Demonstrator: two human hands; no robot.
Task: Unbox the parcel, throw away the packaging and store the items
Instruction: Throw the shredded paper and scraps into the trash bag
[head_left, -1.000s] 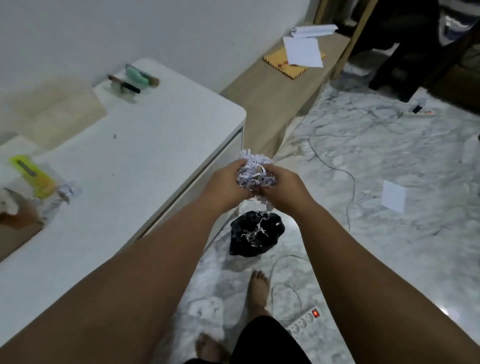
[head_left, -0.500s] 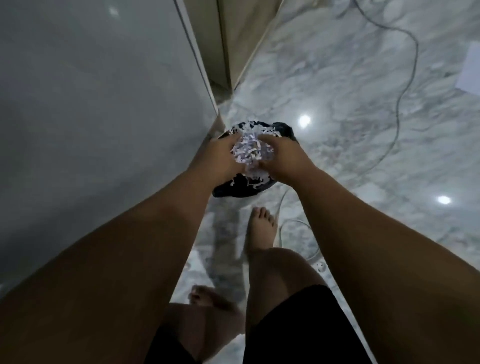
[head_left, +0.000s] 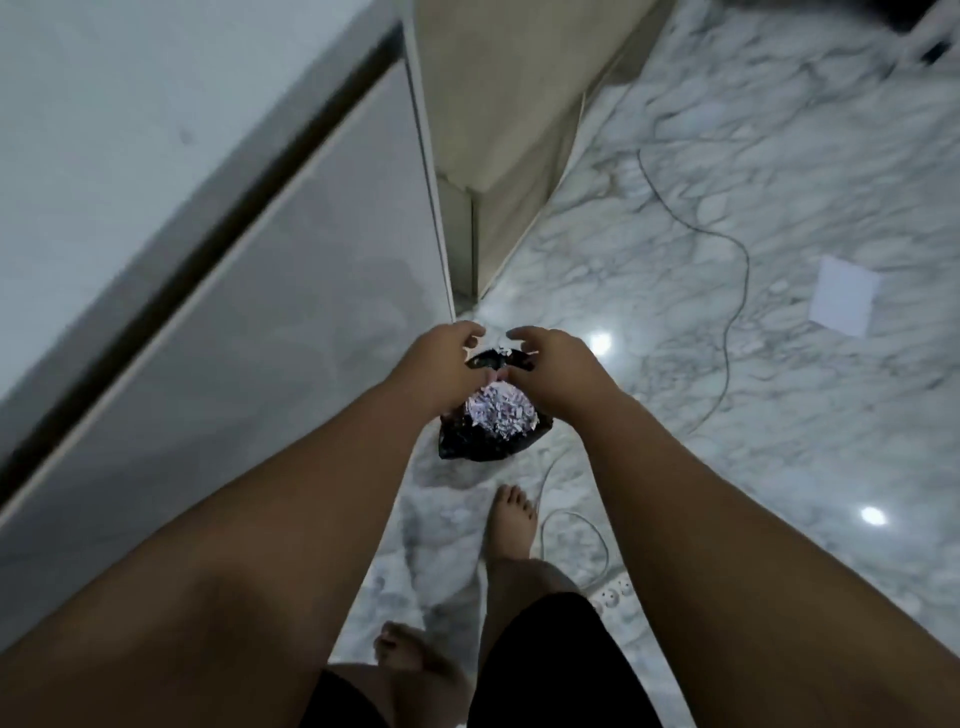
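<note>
Black plastic, crumpled and open at the top, makes up the bag (head_left: 488, 441) on the marble floor (head_left: 727, 415), and a wad of shredded paper (head_left: 501, 413) sits in its mouth, pale against the dark film. The bag stands just beside the front of the white desk (head_left: 156, 260), probably so that packing scraps can be dropped straight down from the work surface without a walk. Both hands hang above the far rim of the bag: the left hand (head_left: 441, 364) and right hand (head_left: 550, 364) are close together but apart, the fingers (head_left: 470, 332) loosely curled and parted, holding nothing, which reads as the pose of hands that have let a load go. The paper lies below them and nearer, touching neither. By this judgement the filler is binned, while the storing of items is yet to be done. Much is hidden. The palms face down, so nothing clinging beneath them can be ruled out; a few pale flecks (head_left: 511, 349) show between the hands, too small to tell whether they are airborne or lying on the bag. The bag's far half is covered by the hands. The desk top is cut off at the left, so no parcel shows. The frame is blurred, and a cable (head_left: 727, 244) and a white sheet (head_left: 844, 296) lie far right on the floor.
</note>
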